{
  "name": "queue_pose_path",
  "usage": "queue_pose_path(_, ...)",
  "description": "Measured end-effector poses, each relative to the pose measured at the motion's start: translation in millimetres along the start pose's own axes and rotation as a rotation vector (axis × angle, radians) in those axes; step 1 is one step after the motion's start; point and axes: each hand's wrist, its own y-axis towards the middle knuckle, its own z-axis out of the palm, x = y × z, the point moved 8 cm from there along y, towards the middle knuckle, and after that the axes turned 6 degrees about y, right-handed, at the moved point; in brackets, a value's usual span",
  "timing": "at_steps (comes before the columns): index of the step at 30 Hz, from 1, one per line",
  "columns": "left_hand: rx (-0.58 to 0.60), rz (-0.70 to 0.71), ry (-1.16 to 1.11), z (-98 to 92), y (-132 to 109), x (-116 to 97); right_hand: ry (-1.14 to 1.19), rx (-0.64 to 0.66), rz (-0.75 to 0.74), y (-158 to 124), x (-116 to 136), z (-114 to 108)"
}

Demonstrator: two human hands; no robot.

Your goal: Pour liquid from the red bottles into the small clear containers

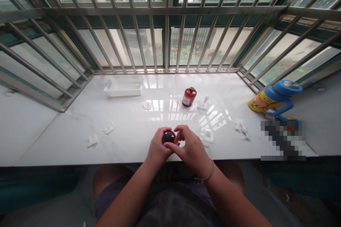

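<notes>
My left hand (157,146) is wrapped round a dark red bottle (172,134) with a round black cap (168,137), seen from above, near the table's front edge. On the bottle's right side, my right hand (190,145) has its fingers bent against it, with the thumb stretched across its near side. The underside of the bottle is hidden by my hands. Beyond them stands a second red bottle (189,97) with a black top and a pale label. A small clear plastic tray (206,135) lies just right of my right hand.
A white perforated basket (124,87) stands at the back left. Crumpled white tissues (92,140) and a clear wrapper (204,102) lie about the glossy white table (128,127). At the right are a blue and yellow flask (271,97) and a blurred-out patch. Metal bars (166,42) rise behind.
</notes>
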Motion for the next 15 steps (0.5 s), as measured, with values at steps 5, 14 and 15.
queue_pose_path(5, -0.001, 0.032, 0.000, -0.3, 0.0, 0.5, 0.017, -0.069, 0.007, -9.8, 2.9, -9.0)
queue_pose_path(14, 0.004, 0.039, 0.012, -0.9, -0.3, -2.6, 0.098, -0.110, 0.090, -12.5, -4.6, -13.9)
queue_pose_path(15, 0.005, 0.037, 0.011, -0.9, 0.1, -2.9, 0.100, -0.115, 0.086, -12.4, -4.5, -14.2)
